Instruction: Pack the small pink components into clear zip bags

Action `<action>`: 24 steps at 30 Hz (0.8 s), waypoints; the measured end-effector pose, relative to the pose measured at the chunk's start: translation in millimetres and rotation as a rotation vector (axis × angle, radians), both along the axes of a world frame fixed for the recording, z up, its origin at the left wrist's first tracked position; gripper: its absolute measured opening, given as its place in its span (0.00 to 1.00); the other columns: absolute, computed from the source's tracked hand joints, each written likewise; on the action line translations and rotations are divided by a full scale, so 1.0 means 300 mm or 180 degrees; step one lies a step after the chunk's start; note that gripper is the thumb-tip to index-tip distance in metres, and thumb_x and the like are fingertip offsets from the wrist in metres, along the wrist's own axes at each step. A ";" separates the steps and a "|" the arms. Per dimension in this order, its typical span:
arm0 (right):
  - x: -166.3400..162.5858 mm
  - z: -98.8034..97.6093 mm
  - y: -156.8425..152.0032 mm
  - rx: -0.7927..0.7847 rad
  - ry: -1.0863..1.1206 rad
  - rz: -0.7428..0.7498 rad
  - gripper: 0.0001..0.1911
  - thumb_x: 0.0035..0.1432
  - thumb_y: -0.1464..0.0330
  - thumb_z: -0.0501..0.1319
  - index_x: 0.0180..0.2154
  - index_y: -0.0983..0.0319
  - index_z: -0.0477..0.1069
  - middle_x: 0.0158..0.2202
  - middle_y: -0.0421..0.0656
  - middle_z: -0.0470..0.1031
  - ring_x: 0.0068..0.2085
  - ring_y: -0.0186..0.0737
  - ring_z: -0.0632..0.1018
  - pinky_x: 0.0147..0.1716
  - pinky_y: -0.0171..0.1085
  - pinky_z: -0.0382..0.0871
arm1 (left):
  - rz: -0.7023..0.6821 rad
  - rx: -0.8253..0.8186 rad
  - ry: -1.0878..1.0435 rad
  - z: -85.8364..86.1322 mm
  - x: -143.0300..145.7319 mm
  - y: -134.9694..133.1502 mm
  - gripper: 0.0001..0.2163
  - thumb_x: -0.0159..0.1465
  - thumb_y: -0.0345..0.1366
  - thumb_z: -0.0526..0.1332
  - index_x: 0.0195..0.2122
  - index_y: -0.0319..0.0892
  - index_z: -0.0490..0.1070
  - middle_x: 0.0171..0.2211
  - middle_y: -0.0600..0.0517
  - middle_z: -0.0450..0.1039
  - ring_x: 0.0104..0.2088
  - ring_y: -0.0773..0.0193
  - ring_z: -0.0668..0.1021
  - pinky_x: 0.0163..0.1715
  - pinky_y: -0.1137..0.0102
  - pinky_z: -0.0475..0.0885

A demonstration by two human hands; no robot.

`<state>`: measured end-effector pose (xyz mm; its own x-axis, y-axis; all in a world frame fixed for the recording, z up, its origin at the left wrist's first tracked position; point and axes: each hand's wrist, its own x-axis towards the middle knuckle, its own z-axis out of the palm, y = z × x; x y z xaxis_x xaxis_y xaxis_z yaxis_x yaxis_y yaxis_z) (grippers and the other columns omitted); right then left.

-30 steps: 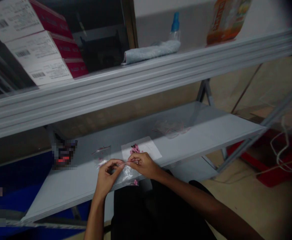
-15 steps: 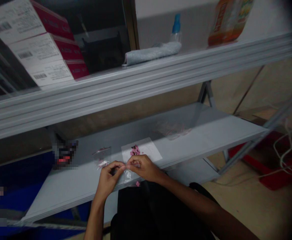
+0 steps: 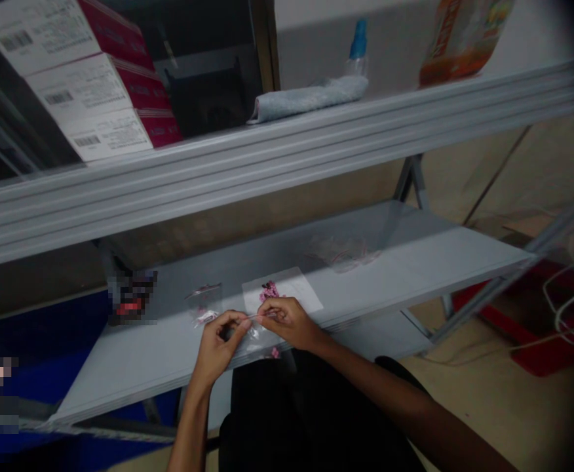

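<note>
**Both your hands pinch the top edge of a clear bag at the work surface's near side**

Your left hand and right hand each hold the clear bag between thumb and forefinger, the other fingers curled in. You have it by the top edge, probably because that leaves the lower part free and lets the small pink pieces lie at the bottom. That bottom end is beside the front edge of the work surface, close to your lap; whether it rests there or hangs, you cannot tell from this view.

A loose pink pile lies on a white sheet just beyond your right hand. The sheet likely keeps such small parts together and easy to see. A second bag lies just beyond your left hand, and more clear bags lie farther back to the right, seemingly set aside from your hands.

Compared with half a second ago, your fingertips are slightly farther apart, with a short strip of the bag's edge showing between them. The sheet, the pile and the second bag keep their places; the whole view has shifted a little.
</note>
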<state>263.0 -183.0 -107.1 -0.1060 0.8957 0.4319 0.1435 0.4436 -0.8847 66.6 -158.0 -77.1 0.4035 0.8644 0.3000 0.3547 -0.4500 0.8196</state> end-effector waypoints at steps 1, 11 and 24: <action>0.001 0.000 -0.001 0.0005 -0.0024 0.0025 0.09 0.61 0.64 0.63 0.33 0.64 0.75 0.26 0.39 0.72 0.27 0.31 0.71 0.26 0.30 0.60 | -0.0034 -0.0014 0.0015 -0.001 0.002 0.000 0.07 0.62 0.40 0.66 0.34 0.42 0.78 0.32 0.51 0.79 0.34 0.62 0.77 0.36 0.71 0.69; -0.005 0.004 -0.006 -0.0181 0.0387 0.0057 0.13 0.61 0.61 0.62 0.31 0.64 0.73 0.25 0.38 0.69 0.25 0.30 0.67 0.24 0.30 0.58 | 0.0176 -0.0053 -0.0244 -0.020 -0.019 0.010 0.08 0.61 0.41 0.66 0.33 0.41 0.78 0.30 0.50 0.79 0.32 0.62 0.77 0.34 0.71 0.69; 0.000 0.001 -0.010 0.0169 0.0104 -0.0192 0.12 0.62 0.63 0.62 0.30 0.64 0.77 0.26 0.40 0.74 0.26 0.32 0.69 0.26 0.32 0.59 | -0.0049 -0.0245 -0.0199 -0.005 -0.010 0.005 0.09 0.61 0.41 0.66 0.34 0.40 0.78 0.31 0.50 0.79 0.32 0.62 0.77 0.34 0.71 0.69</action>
